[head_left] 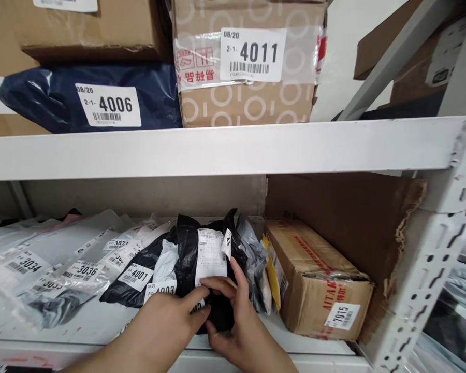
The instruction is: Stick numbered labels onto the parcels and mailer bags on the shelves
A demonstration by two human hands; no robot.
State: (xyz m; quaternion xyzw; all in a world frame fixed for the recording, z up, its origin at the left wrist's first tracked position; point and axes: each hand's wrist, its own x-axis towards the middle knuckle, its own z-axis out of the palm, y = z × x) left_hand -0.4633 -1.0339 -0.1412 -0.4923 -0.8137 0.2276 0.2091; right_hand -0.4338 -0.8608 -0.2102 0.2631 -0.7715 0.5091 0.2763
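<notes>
A black plastic parcel (186, 248) with a white shipping label (210, 254) stands on the lower shelf, in front of me. My left hand (166, 321) pinches its front edge between thumb and index finger, partly covering a small number sticker (198, 306). On the right side of the same parcel, my right hand (238, 316) curls its thumb and fingers round the front, its index finger pointing up. Just above that fingertip, a small curled white sticker (227, 243) sticks up. Left of the parcel lie a white bag (166, 259) marked 4003 and a black bag (128, 282) marked 4001.
Grey and yellow mailers (274, 272) stand to the right, beside a brown carton (314, 280) marked 7015. Clear bags (89, 264) lie at left. Overhead runs a white shelf beam (217, 153) under boxes (248, 103); a slotted post (423, 269) is at right.
</notes>
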